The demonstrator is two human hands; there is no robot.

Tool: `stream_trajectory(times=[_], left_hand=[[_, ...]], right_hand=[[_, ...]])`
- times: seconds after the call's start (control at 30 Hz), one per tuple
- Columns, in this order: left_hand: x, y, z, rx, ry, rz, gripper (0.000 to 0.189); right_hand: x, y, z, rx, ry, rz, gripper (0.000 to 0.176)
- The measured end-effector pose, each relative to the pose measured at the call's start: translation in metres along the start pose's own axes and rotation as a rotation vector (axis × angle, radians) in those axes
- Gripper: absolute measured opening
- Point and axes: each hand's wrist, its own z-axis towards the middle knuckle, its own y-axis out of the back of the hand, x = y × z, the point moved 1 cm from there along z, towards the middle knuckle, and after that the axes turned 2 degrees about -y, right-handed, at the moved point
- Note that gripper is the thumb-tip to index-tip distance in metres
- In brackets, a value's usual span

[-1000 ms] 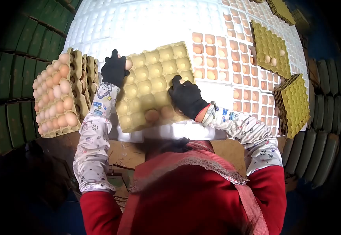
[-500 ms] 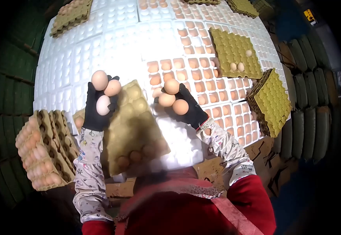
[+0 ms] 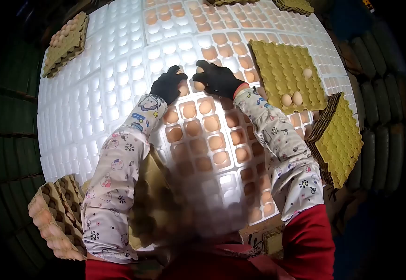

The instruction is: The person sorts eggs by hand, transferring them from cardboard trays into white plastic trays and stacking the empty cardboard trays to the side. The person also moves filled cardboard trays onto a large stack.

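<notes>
My left hand [image 3: 168,85], in a black glove, curls over the white foam egg trays [image 3: 79,105], its fingers closed round eggs. A brown egg [image 3: 183,88] shows at its inner side. Facing it, my right hand [image 3: 219,80], also gloved in black, is bent round eggs too; a pale egg [image 3: 199,86] shows by its fingertips. Both hands are low over the cells, and the palms are hidden. Just nearer to me, a tray section holds several brown eggs [image 3: 211,123], one to a cell. Beneath my left forearm lies a cardboard egg flat [image 3: 154,200], partly in shadow.
A yellowish egg flat [image 3: 282,70] with 3 eggs lies on the trays at right. Beside it leans a stack of egg flats [image 3: 340,144]. Egg-filled flats [image 3: 56,219] stand at lower left, another stack [image 3: 67,44] at far left. Dark green bundles [image 3: 382,107] line the right side.
Both hands have moved forward and closer together, turning from palms up with eggs to palms down over the foam cells. The view has shifted, showing more filled cells in front of me.
</notes>
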Motion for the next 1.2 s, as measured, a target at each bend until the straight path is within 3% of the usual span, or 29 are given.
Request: stream_trajectory(times=[0.03, 0.1, 0.17, 0.23, 0.3, 0.33, 0.37, 0.4, 0.47, 0.5, 0.53, 0.63, 0.67, 0.7, 0.8, 0.83, 0.9, 0.93, 1.03, 1.1, 1.17, 1.2], left_hand=[[0.006, -0.005, 0.003, -0.008, 0.029, -0.038, 0.044], [0.01, -0.008, -0.004, -0.069, 0.028, -0.048, 0.043], [0.018, -0.004, -0.014, -0.025, 0.173, -0.21, 0.041], [0.028, -0.002, -0.03, -0.07, 0.174, -0.258, 0.038], [0.028, 0.01, -0.047, -0.105, 0.084, -0.415, 0.035], [0.015, 0.027, -0.059, -0.094, 0.164, -0.421, 0.033], [0.012, 0.039, -0.073, -0.124, 0.128, -0.409, 0.034], [0.004, 0.057, -0.093, -0.146, 0.133, -0.396, 0.034], [0.003, 0.087, -0.147, -0.214, 0.188, -0.37, 0.033], [0.008, 0.1, -0.183, -0.262, 0.233, -0.349, 0.032], [0.016, 0.11, -0.222, -0.314, 0.314, -0.366, 0.032], [0.042, 0.129, -0.347, -0.374, 0.675, -0.302, 0.035], [0.043, 0.132, -0.377, -0.308, 0.726, -0.148, 0.037], [0.034, 0.137, -0.397, -0.194, 0.817, -0.167, 0.047], [0.032, 0.122, -0.438, -0.198, 0.393, 0.017, 0.056], [0.008, 0.135, -0.421, -0.168, 0.453, -0.023, 0.041], [0.023, 0.114, -0.426, -0.266, 0.365, 0.403, 0.024], [0.03, 0.11, -0.427, -0.328, 0.265, 0.445, 0.016], [0.025, 0.123, -0.432, -0.326, 0.315, 0.289, 0.027], [0.026, 0.126, -0.436, -0.309, 0.338, 0.283, 0.032], [0.026, 0.127, -0.44, -0.354, 0.373, 0.254, 0.03], [0.027, 0.124, -0.444, -0.398, 0.383, 0.266, 0.033]], right_hand=[[-0.013, -0.012, 0.011, 0.032, 0.105, -0.029, 0.042], [-0.023, -0.017, 0.026, 0.122, 0.097, 0.13, 0.043], [-0.029, -0.011, 0.03, 0.098, 0.037, 0.301, 0.044], [-0.052, -0.016, 0.026, -0.144, -0.018, 0.25, 0.04], [-0.069, -0.015, 0.017, -0.298, -0.313, 0.195, 0.032], [-0.089, -0.022, 0.013, -0.346, -0.381, 0.176, 0.028], [-0.091, -0.014, 0.006, -0.305, -0.517, 0.344, 0.027], [-0.104, -0.027, 0.001, -0.429, -0.482, 0.166, 0.025], [-0.105, -0.031, -0.011, -0.448, -0.433, 0.185, 0.022], [-0.111, -0.031, -0.016, -0.458, -0.266, 0.268, 0.023], [-0.107, -0.035, -0.016, -0.426, -0.372, 0.352, 0.023], [-0.032, -0.029, -0.038, -0.273, -0.352, 0.697, 0.026], [0.017, -0.009, -0.051, -0.138, -0.394, 0.655, 0.023], [0.059, 0.0, -0.064, -0.09, -0.281, 0.758, 0.021], [0.17, 0.014, -0.106, 0.107, -0.145, 0.889, 0.023], [0.202, 0.017, -0.118, 0.131, -0.062, 0.811, 0.024], [0.259, 0.03, -0.143, 0.443, -0.081, 0.622, 0.033], [0.276, 0.024, -0.163, 0.435, -0.023, 0.463, 0.035], [0.314, -0.012, -0.208, 0.468, 0.05, 0.077, 0.034], [0.334, -0.035, -0.223, 0.147, 0.129, -0.343, 0.024], [0.329, -0.037, -0.219, 0.331, 0.026, -0.166, 0.028], [0.324, -0.031, -0.217, 0.319, -0.048, 0.017, 0.036]])
